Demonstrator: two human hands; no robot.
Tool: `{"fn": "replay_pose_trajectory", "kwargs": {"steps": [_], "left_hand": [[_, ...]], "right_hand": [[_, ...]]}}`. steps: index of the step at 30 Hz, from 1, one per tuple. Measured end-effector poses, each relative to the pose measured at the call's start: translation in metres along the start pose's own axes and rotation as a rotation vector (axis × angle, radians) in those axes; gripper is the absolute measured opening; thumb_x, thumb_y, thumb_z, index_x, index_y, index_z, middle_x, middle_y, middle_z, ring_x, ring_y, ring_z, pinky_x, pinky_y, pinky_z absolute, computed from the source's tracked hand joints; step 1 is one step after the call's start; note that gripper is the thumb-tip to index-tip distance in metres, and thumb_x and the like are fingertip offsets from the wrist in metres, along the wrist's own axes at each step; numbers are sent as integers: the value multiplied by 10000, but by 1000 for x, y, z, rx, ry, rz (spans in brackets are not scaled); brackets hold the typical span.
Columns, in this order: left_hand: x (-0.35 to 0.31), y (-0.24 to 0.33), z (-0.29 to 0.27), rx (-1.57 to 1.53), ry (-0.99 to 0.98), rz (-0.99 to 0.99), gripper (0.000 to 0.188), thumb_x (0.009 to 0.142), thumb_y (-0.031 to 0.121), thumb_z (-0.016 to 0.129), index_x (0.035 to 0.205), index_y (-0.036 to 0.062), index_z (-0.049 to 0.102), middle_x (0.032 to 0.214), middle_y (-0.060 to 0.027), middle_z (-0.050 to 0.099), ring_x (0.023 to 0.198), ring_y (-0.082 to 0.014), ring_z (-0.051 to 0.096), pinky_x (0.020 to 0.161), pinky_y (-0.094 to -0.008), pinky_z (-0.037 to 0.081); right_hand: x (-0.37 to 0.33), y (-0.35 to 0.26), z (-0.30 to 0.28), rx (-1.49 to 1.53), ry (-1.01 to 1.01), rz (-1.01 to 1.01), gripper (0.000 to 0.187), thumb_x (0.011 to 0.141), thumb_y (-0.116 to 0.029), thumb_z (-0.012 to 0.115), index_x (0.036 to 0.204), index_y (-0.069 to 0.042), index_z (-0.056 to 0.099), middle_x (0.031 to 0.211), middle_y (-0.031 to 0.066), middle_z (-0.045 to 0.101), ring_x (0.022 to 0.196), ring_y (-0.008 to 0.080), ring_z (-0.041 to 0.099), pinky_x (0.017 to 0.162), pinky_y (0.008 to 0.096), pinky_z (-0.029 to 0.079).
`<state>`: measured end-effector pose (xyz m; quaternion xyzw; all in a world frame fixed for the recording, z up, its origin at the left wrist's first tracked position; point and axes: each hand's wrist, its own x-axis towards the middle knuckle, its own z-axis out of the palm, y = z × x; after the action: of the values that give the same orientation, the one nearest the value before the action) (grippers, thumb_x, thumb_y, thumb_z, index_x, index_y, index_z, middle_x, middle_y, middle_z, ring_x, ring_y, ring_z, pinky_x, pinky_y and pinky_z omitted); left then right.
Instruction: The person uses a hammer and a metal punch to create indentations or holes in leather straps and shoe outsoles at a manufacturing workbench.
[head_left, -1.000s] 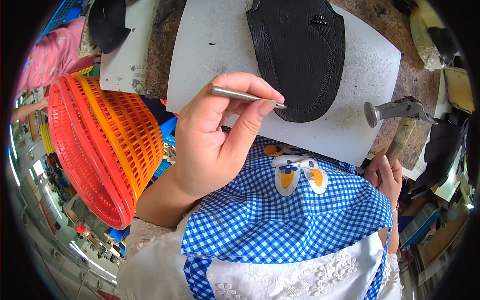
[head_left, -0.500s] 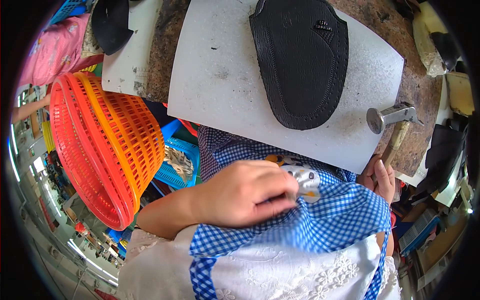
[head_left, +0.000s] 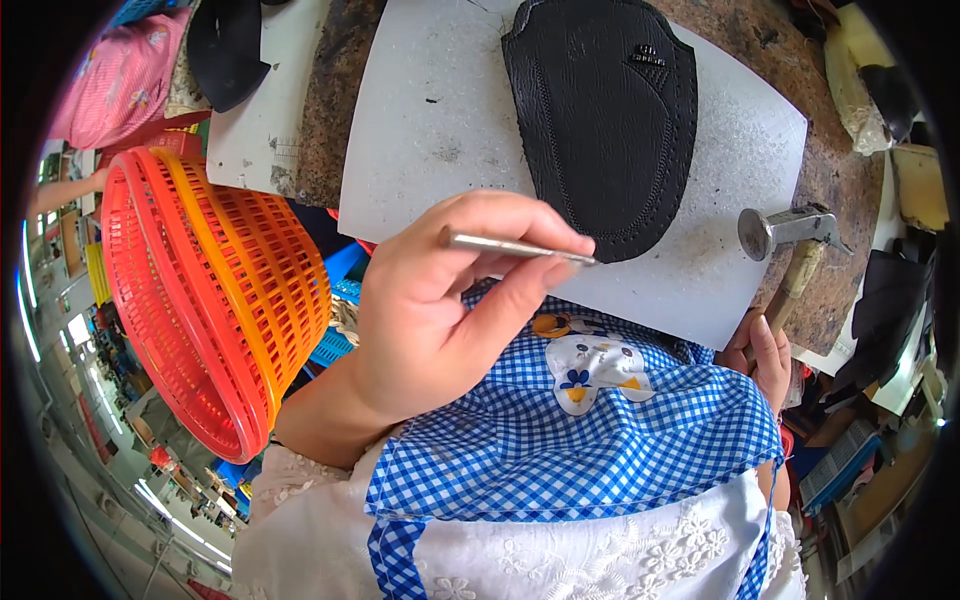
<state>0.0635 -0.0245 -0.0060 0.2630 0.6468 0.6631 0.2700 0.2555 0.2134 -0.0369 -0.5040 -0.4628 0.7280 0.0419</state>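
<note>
My left hand is raised at the near edge of a white board. Pinched between its thumb and fingers is a thin metal rod-shaped tool, held nearly level, its tip close to the rounded end of a black leather piece. That piece lies on the board, with holes and stitching along its border. My right hand grips the wooden handle of a hammer at the right. The hammer's metal head is over the worktop beside the board. A blue checked apron covers my lap.
Stacked orange and red plastic baskets stand at the left, with a blue basket partly hidden behind my left arm. Black material lies at the upper left. Dark pieces hang at the right edge of the brown worktop.
My left hand has risen from the apron toward the board and turned, so the metal tool now shows in its fingers. The right hand and hammer have hardly moved.
</note>
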Motion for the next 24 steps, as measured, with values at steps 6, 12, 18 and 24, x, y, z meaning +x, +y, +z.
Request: {"fn": "replay_pose_trajectory", "kwargs": {"steps": [6,12,18,24], "left_hand": [[10,-13,6,233,8,79,171,888,-79,567,1059,-67,561,1032,-170,620,958,-208,659,796,-256,538],[7,-15,9,244,55,107,152,895,-69,564,1047,-66,568,1022,-163,625,920,-186,660,772,-239,538],[6,-15,13,269,92,113,141,899,-53,570,1040,-56,574,1021,-158,625,886,-166,657,751,-224,535],[12,-7,15,553,68,225,143,852,-63,621,987,-21,603,948,-130,646,819,-163,659,694,-246,553]], "right_hand": [[1,-2,0,8,-29,4,305,951,-264,553,747,-45,498,485,17,415,406,99,386,393,225,305],[1,-4,1,26,-20,33,284,947,-252,564,766,-38,517,491,27,422,407,95,376,388,221,295],[1,-6,0,46,-65,34,272,954,-242,555,777,-38,526,499,22,424,411,91,366,394,217,289],[1,-2,-2,32,-53,5,245,955,-212,563,784,-40,532,509,14,438,413,91,373,390,222,289]]}}
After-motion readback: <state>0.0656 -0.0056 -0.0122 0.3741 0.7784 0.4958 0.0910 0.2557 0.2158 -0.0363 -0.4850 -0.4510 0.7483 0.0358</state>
